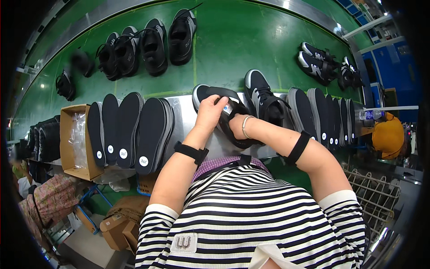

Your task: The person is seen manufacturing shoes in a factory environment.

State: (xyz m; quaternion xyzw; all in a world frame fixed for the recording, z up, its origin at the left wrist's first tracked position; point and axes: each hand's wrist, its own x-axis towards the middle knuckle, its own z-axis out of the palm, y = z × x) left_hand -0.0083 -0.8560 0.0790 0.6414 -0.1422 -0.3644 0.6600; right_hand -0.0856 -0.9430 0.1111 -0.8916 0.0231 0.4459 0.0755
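Observation:
A black sneaker with a light grey toe edge stands on the metal ledge before me, its toe pointing away. My left hand pinches the sneaker's raised black tongue, next to a small white and blue label. Into the shoe's opening reaches my right hand, whose fingers are hidden there. Just right of it is a second sneaker, black with grey trim and laces.
Stacks of black insoles lean left of my arms, more insoles at right. A cardboard box holds clear plastic. Several black sneakers sit across the green surface; others lie far right. A wire rack stands low right.

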